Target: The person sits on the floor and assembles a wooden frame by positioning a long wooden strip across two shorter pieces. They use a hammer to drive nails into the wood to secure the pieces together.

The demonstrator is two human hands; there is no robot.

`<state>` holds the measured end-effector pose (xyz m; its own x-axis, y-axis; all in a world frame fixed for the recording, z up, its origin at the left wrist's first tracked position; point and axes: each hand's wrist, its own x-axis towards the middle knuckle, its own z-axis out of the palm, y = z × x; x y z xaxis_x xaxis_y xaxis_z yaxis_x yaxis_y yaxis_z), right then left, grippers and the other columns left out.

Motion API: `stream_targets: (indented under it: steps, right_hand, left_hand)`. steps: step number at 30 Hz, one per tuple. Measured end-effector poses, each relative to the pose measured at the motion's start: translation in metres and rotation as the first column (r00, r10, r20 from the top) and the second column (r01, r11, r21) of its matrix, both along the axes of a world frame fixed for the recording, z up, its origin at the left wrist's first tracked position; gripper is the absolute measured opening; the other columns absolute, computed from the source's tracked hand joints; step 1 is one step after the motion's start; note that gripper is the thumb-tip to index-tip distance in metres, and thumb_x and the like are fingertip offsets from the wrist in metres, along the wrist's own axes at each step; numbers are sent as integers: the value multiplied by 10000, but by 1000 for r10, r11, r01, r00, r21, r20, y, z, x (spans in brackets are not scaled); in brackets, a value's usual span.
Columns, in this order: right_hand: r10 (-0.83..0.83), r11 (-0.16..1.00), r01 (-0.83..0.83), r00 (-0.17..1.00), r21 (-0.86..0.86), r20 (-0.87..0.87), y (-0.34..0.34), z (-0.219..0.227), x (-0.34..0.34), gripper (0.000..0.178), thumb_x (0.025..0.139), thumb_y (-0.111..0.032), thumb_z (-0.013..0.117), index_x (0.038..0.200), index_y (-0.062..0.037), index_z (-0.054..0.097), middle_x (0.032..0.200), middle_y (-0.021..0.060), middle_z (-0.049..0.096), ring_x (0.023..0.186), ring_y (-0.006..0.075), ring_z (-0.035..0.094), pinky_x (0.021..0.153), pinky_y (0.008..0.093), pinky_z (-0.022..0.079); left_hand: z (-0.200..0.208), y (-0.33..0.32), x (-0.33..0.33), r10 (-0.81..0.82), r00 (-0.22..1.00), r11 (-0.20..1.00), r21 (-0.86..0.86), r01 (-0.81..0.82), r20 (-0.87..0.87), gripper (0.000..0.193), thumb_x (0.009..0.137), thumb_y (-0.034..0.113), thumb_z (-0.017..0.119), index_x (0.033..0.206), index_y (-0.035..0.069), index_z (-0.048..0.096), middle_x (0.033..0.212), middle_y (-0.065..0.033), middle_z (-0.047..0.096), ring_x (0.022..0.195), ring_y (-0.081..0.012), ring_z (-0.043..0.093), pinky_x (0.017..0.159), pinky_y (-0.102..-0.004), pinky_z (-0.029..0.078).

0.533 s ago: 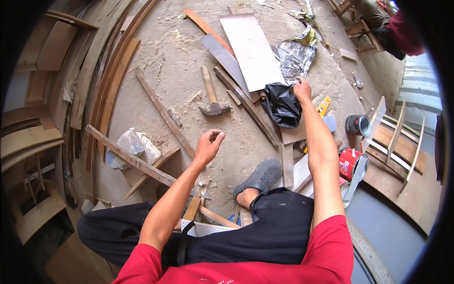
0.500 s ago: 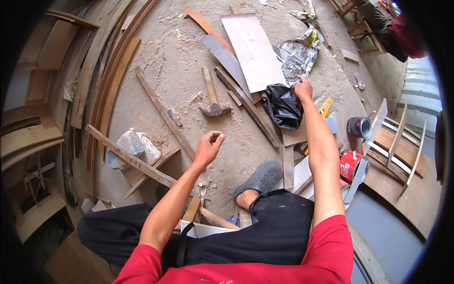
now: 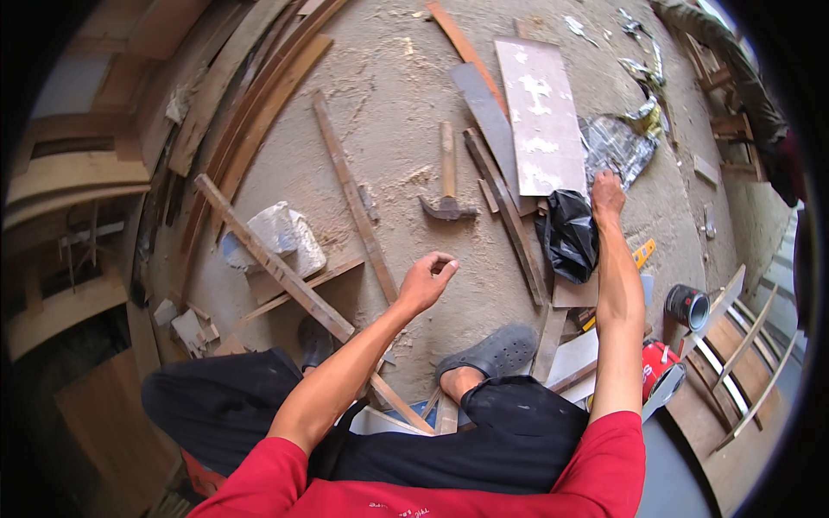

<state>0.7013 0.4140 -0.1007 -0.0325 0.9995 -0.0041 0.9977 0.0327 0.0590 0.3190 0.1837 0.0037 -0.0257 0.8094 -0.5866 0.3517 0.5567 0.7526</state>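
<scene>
My left hand (image 3: 429, 283) hovers over the dusty floor, thumb and fingers curled close together; anything between them is too small to make out. A claw hammer (image 3: 448, 175) with a wooden handle lies just beyond it. Farther right, my right hand (image 3: 608, 195) is at the upper right edge of a crumpled black plastic bag (image 3: 570, 237). Its fingers are bent inward, and what they grip, if anything, is hidden. Directly past these fingers spreads a crinkled silvery plastic sheet (image 3: 620, 145). A pale board with white patches (image 3: 542, 129) lies beside the bag.
Wooden strips (image 3: 350, 190) and a dark batten (image 3: 509, 220) lie across the floor. Whitish blocks (image 3: 285, 237) sit at left beneath a slanting strip. An open paint can (image 3: 686, 306), a red can (image 3: 658, 371) and a yellow level (image 3: 643, 252) are at right. Wooden furniture (image 3: 73, 173) lines the left side.
The view has swung left, so floor objects appear farther right and lower. My right hand stays beside the black bag, with its fingers more bent. My left hand remains raised and curled.
</scene>
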Motion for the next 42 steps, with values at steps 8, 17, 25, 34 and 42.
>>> stream_targets:
  steps: [8, 17, 25, 34, 42]
  right_hand:
    - [-325, 945, 319, 935, -65, -141, 2, 20, -20, 218, 913, -251, 520, 1030, -92, 612, 1006, 202, 689, 942, 407, 677, 778, 525, 543]
    - [249, 959, -252, 539, 128, -805, -54, 96, -260, 182, 885, -177, 653, 989, -41, 712, 864, 164, 725, 715, 212, 700, 658, 350, 554]
    - [-577, 520, -623, 248, -584, -778, -198, 156, -460, 290, 921, -156, 692, 1081, 85, 685, 848, 106, 709, 719, 142, 667, 635, 272, 554]
    - [264, 649, -687, 607, -327, -750, -214, 137, -492, 299, 853, -369, 703, 1043, -147, 766, 968, 158, 728, 891, 345, 699, 803, 422, 541]
    - [284, 537, -785, 514, -310, -810, -212, 130, -487, 311, 870, -386, 697, 1049, -141, 765, 971, 160, 726, 880, 343, 695, 773, 417, 530]
  left_hand:
    - [56, -28, -29, -36, 994, 990, 131, 50, -108, 339, 944, 322, 647, 1108, 27, 674, 998, -115, 721, 924, -230, 664, 851, -347, 510]
    - [91, -44, -175, 558, 803, 748, 546, -377, -210, 235, 926, 254, 649, 997, 35, 694, 896, -84, 719, 787, -176, 662, 736, -319, 527]
    - [45, -106, -256, 805, 585, 469, 499, -729, 98, 246, 903, 234, 680, 984, 2, 686, 845, -56, 703, 762, -126, 648, 718, -279, 512]
    - [46, -132, -241, 509, 713, 860, 305, -409, -482, 579, 863, 490, 631, 1240, 51, 634, 1379, -164, 544, 1393, -338, 350, 1165, -517, 175]
    - [30, -131, -241, 316, 779, 948, 140, -287, -542, 651, 870, 543, 613, 1262, 24, 629, 1447, -187, 480, 1460, -383, 228, 1185, -567, 56]
